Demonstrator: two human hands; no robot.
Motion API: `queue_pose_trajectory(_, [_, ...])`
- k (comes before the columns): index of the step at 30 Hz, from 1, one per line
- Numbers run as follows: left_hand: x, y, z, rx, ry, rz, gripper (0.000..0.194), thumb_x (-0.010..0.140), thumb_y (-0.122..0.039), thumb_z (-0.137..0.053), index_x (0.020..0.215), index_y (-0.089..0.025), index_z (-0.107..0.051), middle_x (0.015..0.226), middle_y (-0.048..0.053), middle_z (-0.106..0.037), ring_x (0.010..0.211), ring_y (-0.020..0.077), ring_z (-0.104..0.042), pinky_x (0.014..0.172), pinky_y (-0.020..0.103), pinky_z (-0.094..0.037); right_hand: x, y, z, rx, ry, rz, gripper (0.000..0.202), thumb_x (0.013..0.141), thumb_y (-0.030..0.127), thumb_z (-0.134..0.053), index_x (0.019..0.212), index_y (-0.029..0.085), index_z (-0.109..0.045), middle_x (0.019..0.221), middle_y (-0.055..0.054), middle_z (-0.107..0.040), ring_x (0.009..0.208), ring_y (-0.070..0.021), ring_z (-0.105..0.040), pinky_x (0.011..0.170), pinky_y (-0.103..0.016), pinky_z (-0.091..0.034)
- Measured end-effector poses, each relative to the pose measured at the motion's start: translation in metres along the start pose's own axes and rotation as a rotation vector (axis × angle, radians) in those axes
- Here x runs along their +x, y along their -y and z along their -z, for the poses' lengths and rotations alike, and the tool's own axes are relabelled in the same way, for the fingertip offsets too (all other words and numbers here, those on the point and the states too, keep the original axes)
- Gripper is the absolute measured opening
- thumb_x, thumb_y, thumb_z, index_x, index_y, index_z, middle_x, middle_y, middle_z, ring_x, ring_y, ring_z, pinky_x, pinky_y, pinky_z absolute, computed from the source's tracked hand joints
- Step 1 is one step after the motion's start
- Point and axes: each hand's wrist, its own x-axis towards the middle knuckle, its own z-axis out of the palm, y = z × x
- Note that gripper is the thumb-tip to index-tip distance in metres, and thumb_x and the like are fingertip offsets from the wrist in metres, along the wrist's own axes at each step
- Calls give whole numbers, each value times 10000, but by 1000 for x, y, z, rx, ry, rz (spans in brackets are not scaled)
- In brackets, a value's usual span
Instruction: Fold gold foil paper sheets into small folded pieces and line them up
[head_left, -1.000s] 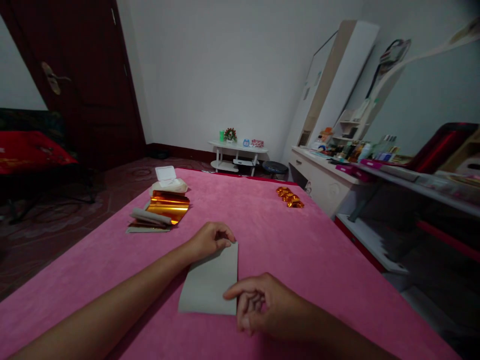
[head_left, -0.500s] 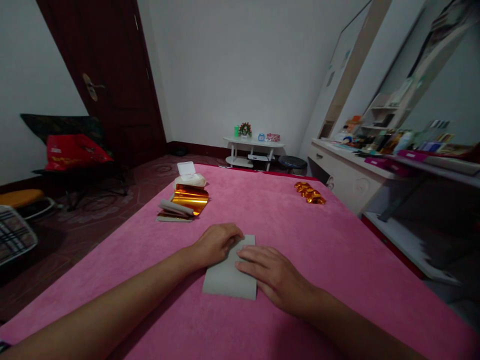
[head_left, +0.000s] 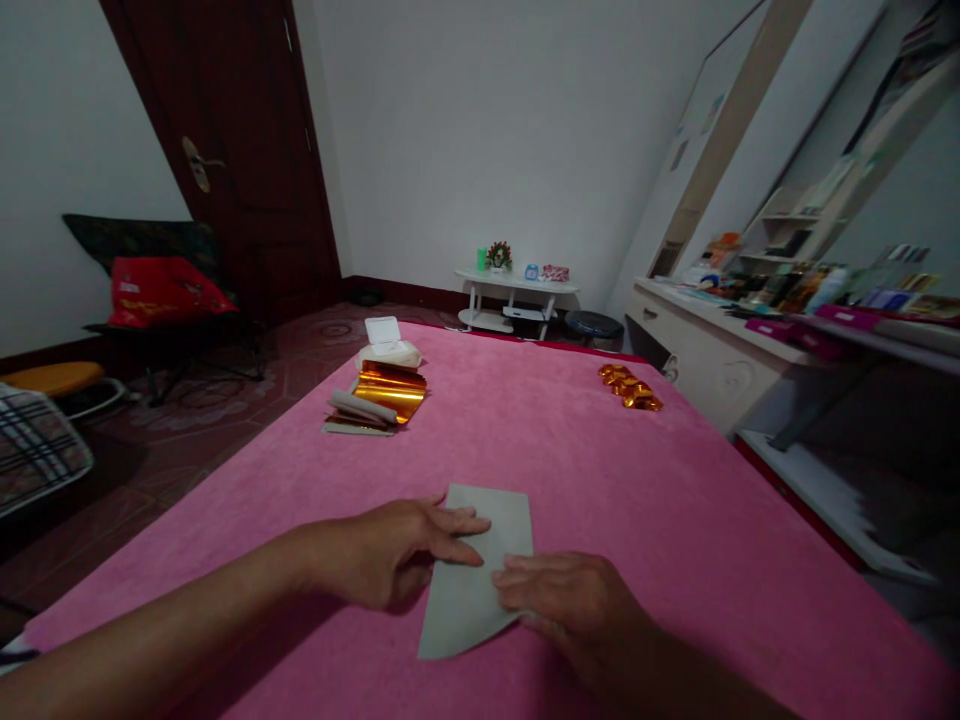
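Observation:
A grey-backed sheet of paper (head_left: 480, 600) lies on the pink cloth in front of me, its lower right edge curving up a little. My left hand (head_left: 412, 550) rests on the sheet's left side with the fingers spread and pressing on it. On the right edge is my right hand (head_left: 566, 605), its fingers lying together on top and the thumb at the lifted lower edge, so the paper appears held between them. The underside of the sheet is hidden.
Gold foil sheets (head_left: 394, 392) with grey backs lie at the left, before an open-lidded white pack (head_left: 390, 352). Folded gold foil pieces (head_left: 630, 388) lie at the right. The pink-covered table (head_left: 300, 520) ends at a dresser (head_left: 697, 345) on the right.
The sheet looks flatter and longer and sits closer to me. My left hand has drawn back with its fingers now spread; my right hand has moved down toward the lower right edge.

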Motion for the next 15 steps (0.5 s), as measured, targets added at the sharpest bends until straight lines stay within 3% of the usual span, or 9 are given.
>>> queue_pose_trajectory(4, [-5,-21,4,-89,14,5,810,622,-112,-692,1360,-340,-447,1487,38,-339,1345,325,-341,1132,533,-102,4,9,-2,172,-100,-337,304,924,299,-424,853,218,-709,746,-8,-714,661,-162,-650,644,-252,-487])
queue_pose_trajectory(7, [1,-25,2,-267,-81,62,610,657,-299,-750,1244,-262,-587,1310,69,-565,1193,320,-506,1041,437,-322,20,5,0,351,-231,-560,353,885,388,-451,662,170,-616,580,9,-582,540,-129,-537,522,-224,-403])
queue_pose_trajectory(9, [9,-17,-7,-438,-207,180,349,759,-413,-657,1025,-189,-684,1014,64,-684,901,249,-617,770,306,-455,31,-2,0,506,-310,-638,336,845,422,-474,647,167,-567,579,9,-537,540,-124,-508,495,-219,-382])
queue_pose_trajectory(10, [14,-11,-12,-492,-271,252,336,794,-465,-598,862,-149,-695,802,47,-672,700,195,-593,606,257,-419,36,-5,0,563,-329,-681,326,822,433,-489,637,170,-544,565,14,-509,522,-119,-490,474,-216,-373])
queue_pose_trajectory(12, [23,4,-22,-501,-442,389,423,828,-494,-535,648,-122,-626,561,-3,-529,507,113,-447,490,223,-298,41,-12,-1,604,-349,-762,310,778,437,-517,601,183,-493,524,33,-446,468,-104,-451,423,-207,-354])
queue_pose_trajectory(15, [33,20,-30,-426,-579,413,369,792,-436,-592,581,-135,-567,573,-18,-472,526,104,-414,499,222,-287,44,-20,-4,564,-366,-841,270,747,385,-539,574,199,-446,486,50,-426,401,-91,-427,364,-198,-337])
